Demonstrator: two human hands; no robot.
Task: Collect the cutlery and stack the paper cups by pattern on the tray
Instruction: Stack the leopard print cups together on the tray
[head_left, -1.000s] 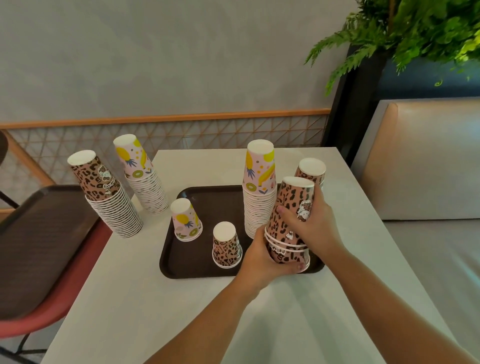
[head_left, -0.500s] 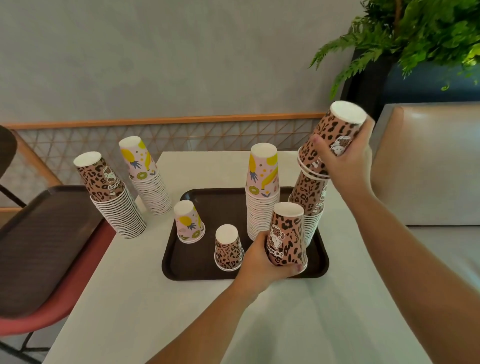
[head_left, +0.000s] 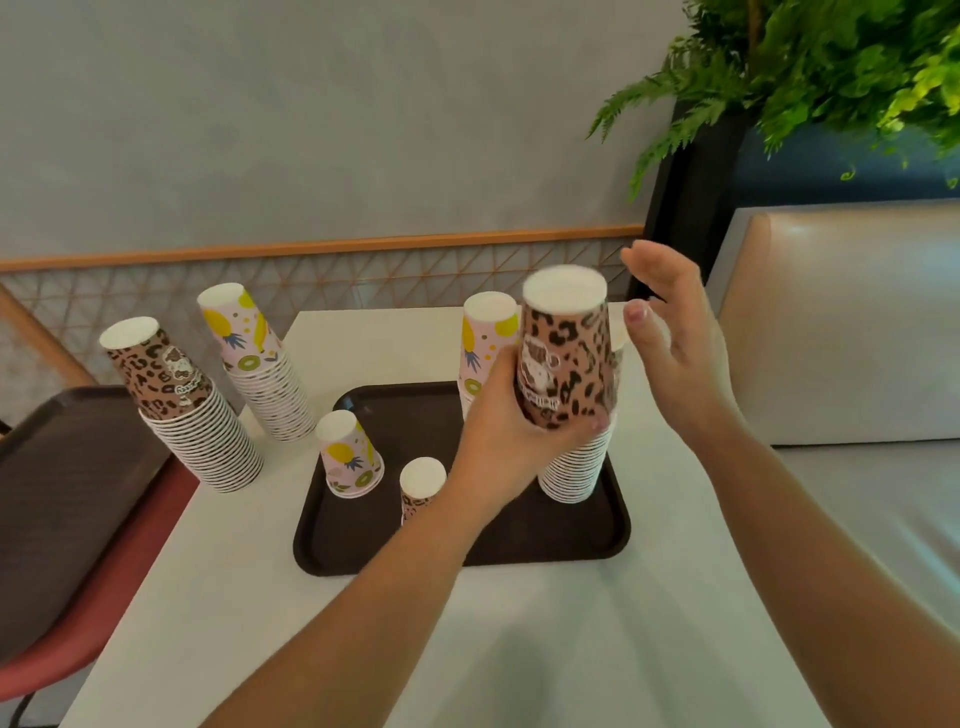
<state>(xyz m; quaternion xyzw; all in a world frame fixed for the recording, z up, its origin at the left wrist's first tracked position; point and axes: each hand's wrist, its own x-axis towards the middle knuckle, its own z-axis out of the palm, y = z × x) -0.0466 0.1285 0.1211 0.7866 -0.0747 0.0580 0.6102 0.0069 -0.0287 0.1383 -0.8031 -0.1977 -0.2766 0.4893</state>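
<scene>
Centre frame, the left hand (head_left: 511, 436) grips a leopard-print cup (head_left: 566, 358) (light, thin-walled, likely easily crushed) above the leopard stack (head_left: 574, 467) on the tray (head_left: 613, 525); best held mid-wall. The right hand (head_left: 675, 343) hovers open, empty.

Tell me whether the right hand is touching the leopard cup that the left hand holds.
Apart. The head view shows the right hand open beside the leopard cup, with table showing between them; the left hand alone grips it.

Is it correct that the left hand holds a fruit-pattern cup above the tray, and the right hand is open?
Not quite: in the head view the left hand holds a leopard-pattern cup, not a fruit-pattern one, above the tray. The right hand is indeed open.
</scene>
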